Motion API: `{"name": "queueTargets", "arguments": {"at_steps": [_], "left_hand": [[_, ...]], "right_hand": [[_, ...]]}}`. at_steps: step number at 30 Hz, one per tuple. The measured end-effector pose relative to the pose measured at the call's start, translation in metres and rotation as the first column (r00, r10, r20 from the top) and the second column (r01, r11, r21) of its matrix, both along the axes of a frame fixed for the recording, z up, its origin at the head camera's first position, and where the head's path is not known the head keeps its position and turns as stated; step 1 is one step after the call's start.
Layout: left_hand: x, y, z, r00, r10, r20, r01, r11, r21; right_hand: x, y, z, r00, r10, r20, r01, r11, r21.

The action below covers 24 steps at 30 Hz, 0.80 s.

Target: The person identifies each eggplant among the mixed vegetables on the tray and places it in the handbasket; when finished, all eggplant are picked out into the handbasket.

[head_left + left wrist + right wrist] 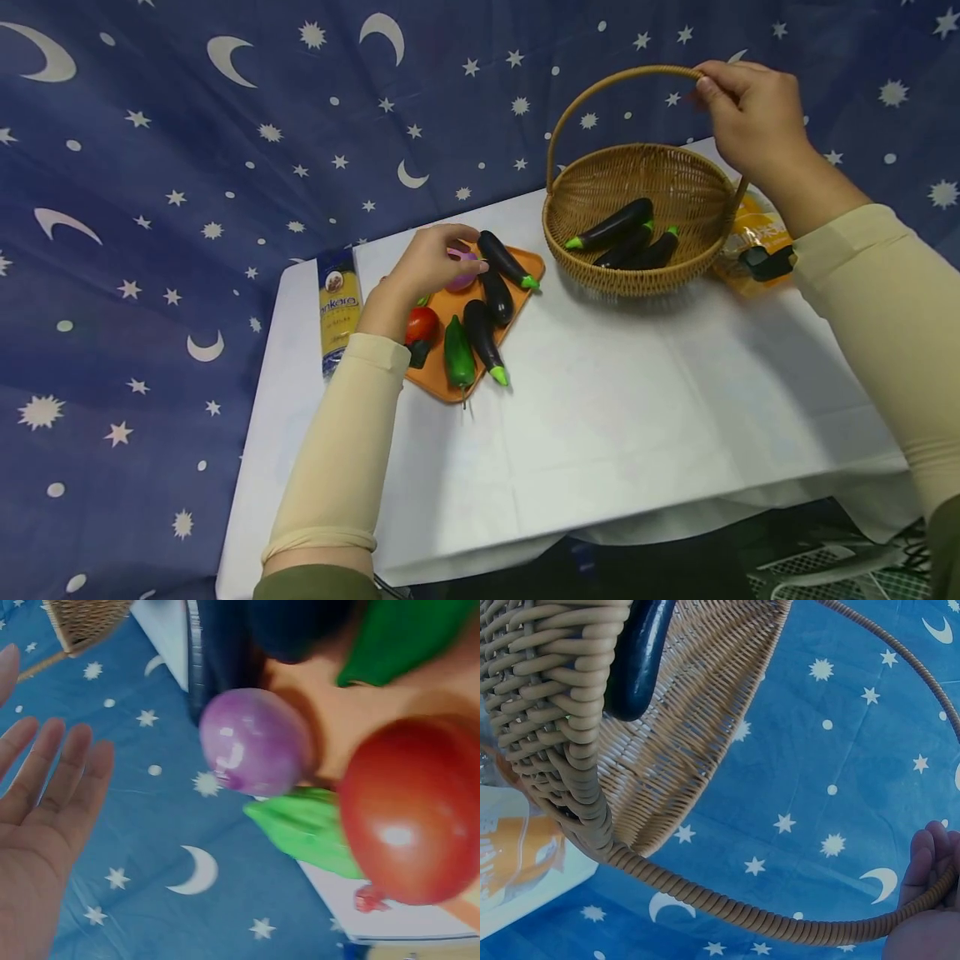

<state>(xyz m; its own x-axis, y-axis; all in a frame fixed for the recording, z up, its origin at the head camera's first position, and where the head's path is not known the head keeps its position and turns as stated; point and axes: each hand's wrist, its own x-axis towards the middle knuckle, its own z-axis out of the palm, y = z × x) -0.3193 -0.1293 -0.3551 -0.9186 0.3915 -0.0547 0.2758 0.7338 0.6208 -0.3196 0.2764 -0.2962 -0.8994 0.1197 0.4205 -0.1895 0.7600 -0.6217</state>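
Observation:
My right hand [765,121] grips the arched handle [600,86] of a wicker basket [637,282] at the right back of the table. Three dark eggplants with green tips, one of them this eggplant [615,223], lie inside the basket. Over an orange tray [435,383], my left hand [426,265] reaches with fingers extended and nothing held. Close by its fingertips are a round purple object [255,742] and another eggplant [504,257]. Two more eggplants, a green pepper [459,352] and a red tomato [422,323] share the tray. The left hand partly covers the purple object in the head view.
A yellow and blue pasta packet [339,308] lies left of the tray. Behind the right forearm, an orange and clear bag [753,225] sits beside the basket. The white-covered table [637,400] meets a blue star-and-moon cloth [225,167] at the back.

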Motion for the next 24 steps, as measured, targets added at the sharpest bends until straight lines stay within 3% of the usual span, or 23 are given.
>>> {"name": "queueTargets", "arguments": {"at_steps": [9,14,24], "left_hand": [[0.007,-0.017,-0.030,0.999,-0.019,0.045,0.018,1.000,0.013],[0.013,-0.020,-0.046,0.998,-0.019,0.065,0.022,0.998,-0.052],[0.019,-0.020,-0.066,0.984,-0.162,0.077,0.173,0.972,-0.162]], "right_hand": [[-0.001,0.006,-0.003,1.000,-0.004,-0.017,0.004,1.000,-0.011],[-0.002,0.005,-0.003,1.000,0.001,-0.015,-0.001,1.000,-0.010],[-0.002,0.004,-0.003,0.999,0.017,-0.041,-0.018,1.000,-0.019]]}}
